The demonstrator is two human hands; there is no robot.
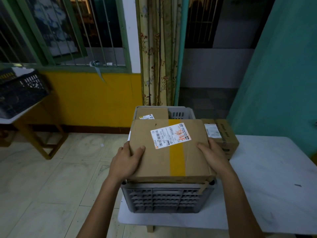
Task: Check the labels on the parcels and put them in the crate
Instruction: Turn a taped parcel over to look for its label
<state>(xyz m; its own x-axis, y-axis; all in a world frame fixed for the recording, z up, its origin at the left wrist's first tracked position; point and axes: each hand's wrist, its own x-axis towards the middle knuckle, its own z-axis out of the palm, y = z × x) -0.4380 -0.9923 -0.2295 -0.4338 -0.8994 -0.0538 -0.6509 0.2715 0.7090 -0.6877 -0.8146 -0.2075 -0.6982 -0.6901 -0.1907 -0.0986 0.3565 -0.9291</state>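
Note:
A large cardboard parcel (171,162) with a yellow tape stripe and a white shipping label (170,135) lies flat over the top of the grey slatted crate (161,198). My left hand (126,163) grips its near left corner, thumb on top. My right hand (212,156) holds its right edge. Behind it, a second cardboard parcel (151,113) with a small label sits inside the crate at the back. A third labelled parcel (221,134) stands on the white table just right of the crate.
The crate stands at the left end of a white table (267,186). A dark crate (20,93) rests on another table at far left. Tiled floor (51,177) lies to the left; a teal wall (283,83) rises on the right, a curtain (159,57) behind.

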